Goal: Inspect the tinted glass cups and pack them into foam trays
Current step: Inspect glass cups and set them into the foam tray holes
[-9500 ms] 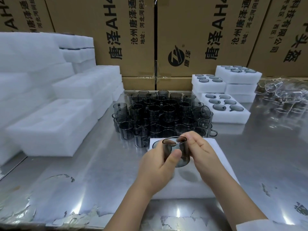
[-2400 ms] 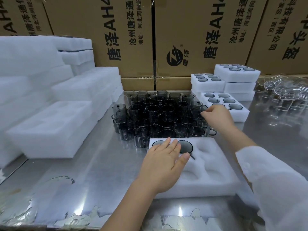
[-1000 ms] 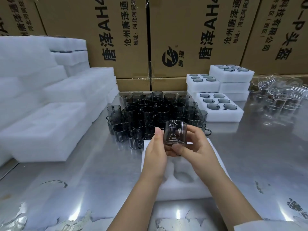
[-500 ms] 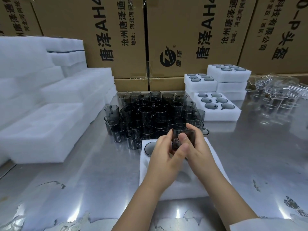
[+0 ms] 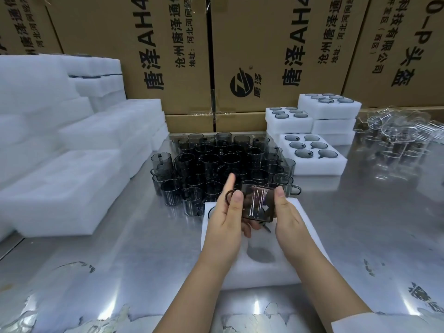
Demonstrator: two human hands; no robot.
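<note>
Grips on both sides hold one tinted cup (image 5: 258,204), which lies tilted on its side in the air between them. The left grip (image 5: 227,219) grasps it with the thumb laid by the handle and the lower fingers underneath, while its forefinger points straight up, off the glass. The right grip (image 5: 287,217) clasps the cup's other side, with the thumb on the wall and the fingers curled below. Directly beneath both grips a foam tray (image 5: 276,272) lies on the table (image 5: 144,260). An empty pocket (image 5: 262,254) shows just nearer than the grips, and the dark rim of a seated cup (image 5: 209,212) peeks out just left of the left grip. Just beyond the grips stand loose tinted cups (image 5: 223,159), upright and crowded close. Beyond and to the right of the right grip sit filled trays (image 5: 314,168), and further right lies clear glassware (image 5: 396,133). Well left of the left grip rise stacks of empty foam (image 5: 60,188). Cardboard boxes (image 5: 264,44) stand behind everything.
</note>
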